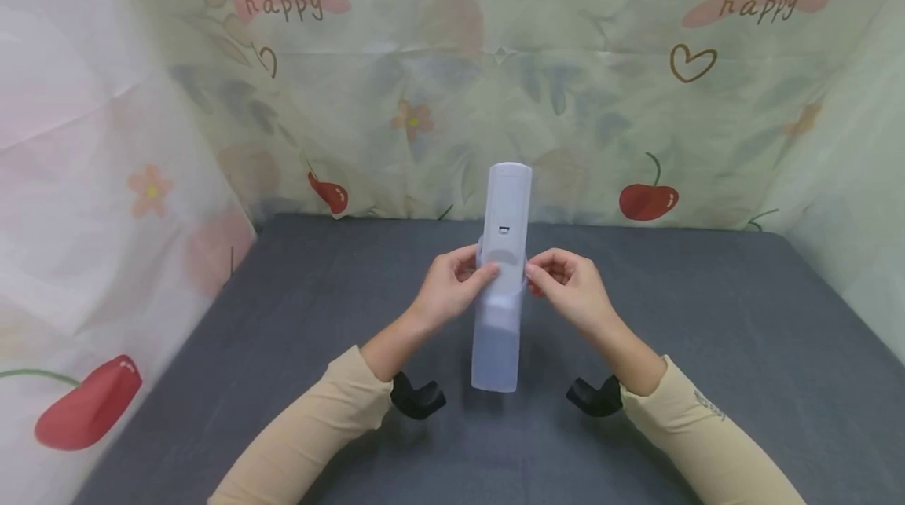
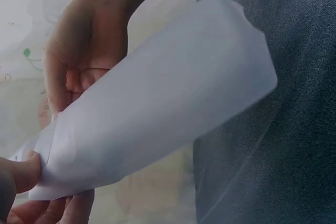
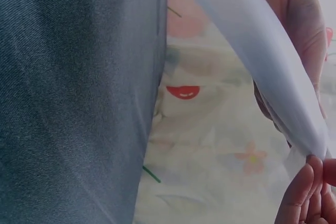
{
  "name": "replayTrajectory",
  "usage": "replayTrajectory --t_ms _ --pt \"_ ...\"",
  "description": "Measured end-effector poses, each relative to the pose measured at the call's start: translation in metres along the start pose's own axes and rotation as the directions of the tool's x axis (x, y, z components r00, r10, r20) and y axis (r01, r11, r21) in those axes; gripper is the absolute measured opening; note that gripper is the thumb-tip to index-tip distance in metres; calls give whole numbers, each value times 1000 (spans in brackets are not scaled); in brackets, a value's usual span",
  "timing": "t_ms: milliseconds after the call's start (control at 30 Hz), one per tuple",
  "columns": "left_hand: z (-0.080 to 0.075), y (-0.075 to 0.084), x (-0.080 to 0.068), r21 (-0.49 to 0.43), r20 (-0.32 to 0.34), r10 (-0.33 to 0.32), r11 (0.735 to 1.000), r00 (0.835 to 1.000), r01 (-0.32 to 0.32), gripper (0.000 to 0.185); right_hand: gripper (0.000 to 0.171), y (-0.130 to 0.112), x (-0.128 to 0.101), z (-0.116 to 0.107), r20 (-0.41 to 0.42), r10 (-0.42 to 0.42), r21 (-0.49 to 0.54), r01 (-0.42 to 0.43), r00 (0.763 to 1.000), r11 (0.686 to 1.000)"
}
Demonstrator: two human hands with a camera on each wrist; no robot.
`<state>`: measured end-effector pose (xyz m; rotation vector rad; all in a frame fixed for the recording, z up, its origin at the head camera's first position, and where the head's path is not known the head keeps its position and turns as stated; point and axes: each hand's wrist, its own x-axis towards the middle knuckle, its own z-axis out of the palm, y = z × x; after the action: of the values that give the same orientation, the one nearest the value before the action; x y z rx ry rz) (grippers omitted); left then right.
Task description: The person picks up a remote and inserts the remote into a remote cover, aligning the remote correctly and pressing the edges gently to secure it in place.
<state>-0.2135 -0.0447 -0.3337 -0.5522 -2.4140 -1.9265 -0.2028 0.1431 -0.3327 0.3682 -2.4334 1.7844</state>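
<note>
A long white device point(image 1: 507, 206) with a small dark port on its face stands nearly upright above the table. Its lower part is smooth and bluish white, and it fills the middle of the left wrist view as a wide white body point(image 2: 157, 87). My left hand point(image 1: 452, 285) grips it from the left, thumb across the front and fingers behind. My right hand point(image 1: 573, 285) pinches its right edge between thumb and fingers. Beside those fingertips, the right wrist view has a thin translucent piece point(image 3: 295, 163); whether it belongs to the device I cannot tell.
Below lies a dark grey cloth-covered table point(image 1: 325, 277). Patterned fabric point(image 1: 495, 96) with cherries and flowers hangs behind it and at both sides. Black wrist-worn pieces point(image 1: 419, 401) stick inward from both cream sleeves.
</note>
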Motion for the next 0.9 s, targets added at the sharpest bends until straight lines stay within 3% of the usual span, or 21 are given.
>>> replayTrajectory --t_ms 267,567,767,900 --pt "-2 6 1 54 32 -18 998 999 16 38 21 -2 2 2 -38 -5 13 6 999 1000" --pt "-1 2 0 71 4 3 998 1000 -3 36 28 -4 7 -1 109 64 79 -73 992 994" --pt "4 -5 0 79 17 1 997 1000 -2 36 49 -9 10 -4 127 101 3 -102 987 995" --pt "8 -7 -2 49 13 -18 999 1000 17 36 47 -5 12 -5 128 96 -9 -96 987 995"
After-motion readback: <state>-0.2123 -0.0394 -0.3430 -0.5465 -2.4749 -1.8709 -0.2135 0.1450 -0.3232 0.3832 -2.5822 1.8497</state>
